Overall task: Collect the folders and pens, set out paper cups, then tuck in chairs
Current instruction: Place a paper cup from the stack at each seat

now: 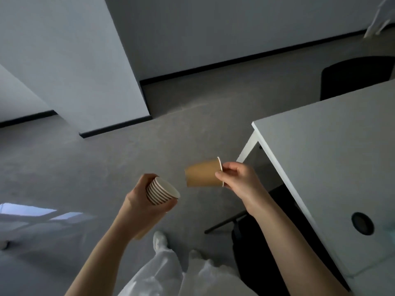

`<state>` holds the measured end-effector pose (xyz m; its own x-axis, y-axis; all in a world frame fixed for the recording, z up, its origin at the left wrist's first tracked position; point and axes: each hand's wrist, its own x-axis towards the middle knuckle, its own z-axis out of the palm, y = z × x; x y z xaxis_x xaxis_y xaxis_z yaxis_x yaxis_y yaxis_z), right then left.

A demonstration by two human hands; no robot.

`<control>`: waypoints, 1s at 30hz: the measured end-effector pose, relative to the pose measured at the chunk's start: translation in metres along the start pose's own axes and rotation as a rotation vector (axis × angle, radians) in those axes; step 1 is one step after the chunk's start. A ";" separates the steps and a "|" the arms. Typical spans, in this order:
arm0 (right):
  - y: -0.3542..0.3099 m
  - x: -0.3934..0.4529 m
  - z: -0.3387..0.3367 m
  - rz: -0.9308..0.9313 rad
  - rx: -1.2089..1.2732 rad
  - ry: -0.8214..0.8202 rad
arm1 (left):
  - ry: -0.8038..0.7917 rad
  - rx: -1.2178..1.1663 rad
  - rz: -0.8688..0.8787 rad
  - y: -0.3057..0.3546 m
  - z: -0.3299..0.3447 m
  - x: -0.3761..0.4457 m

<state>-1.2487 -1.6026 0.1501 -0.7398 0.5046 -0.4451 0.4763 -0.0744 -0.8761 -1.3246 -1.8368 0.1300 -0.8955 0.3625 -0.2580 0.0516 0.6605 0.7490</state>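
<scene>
Beside the counter (333, 150), over bare floor (85, 167), I have both hands up with cups in them. My left hand (136, 201) wraps its fingers (172, 205) around a nested stack (160, 192), rims showing as stripes, mouth tipped up and to the right. My right hand (237, 176) pinches the rim of a single cup (202, 175) between thumb and fingertips; that cup lies on its side in the air, base pointing at the stack, near it but not touching. I judge I am in the cup stage: one cup is free of the stack and nothing is set down yet on the part of the counter I can see, which shows only a round cable hole (362, 223). No folders or pens appear anywhere, so I take collecting as likely done, though I cannot confirm it from here. Chairs remain: one dark chair (354, 75) stands at the far side, another (256, 242) sits partly under the near edge, and I cannot tell whether either counts as tucked. Most of the counter is cut off to the right, so cups already placed there would be out of my sight. How many cups the stack holds is hard to count, its lower end hidden by my palm.
</scene>
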 end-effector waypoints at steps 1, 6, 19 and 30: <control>-0.001 0.006 0.000 0.008 -0.007 0.023 | -0.005 -0.001 0.000 0.002 0.000 0.011; -0.019 0.066 0.025 0.050 0.011 0.119 | -0.053 0.022 0.082 0.012 -0.019 0.117; -0.093 0.190 0.050 0.088 -0.121 0.416 | -0.370 0.108 0.295 0.091 -0.038 0.344; -0.117 0.289 -0.051 0.209 -0.187 0.744 | -0.467 0.185 0.390 0.209 0.060 0.468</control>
<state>-1.4940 -1.4043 0.1333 -0.1463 0.9432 -0.2983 0.6907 -0.1185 -0.7133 -1.7063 -1.4892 0.1290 -0.5105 0.8203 -0.2578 0.4478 0.5096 0.7347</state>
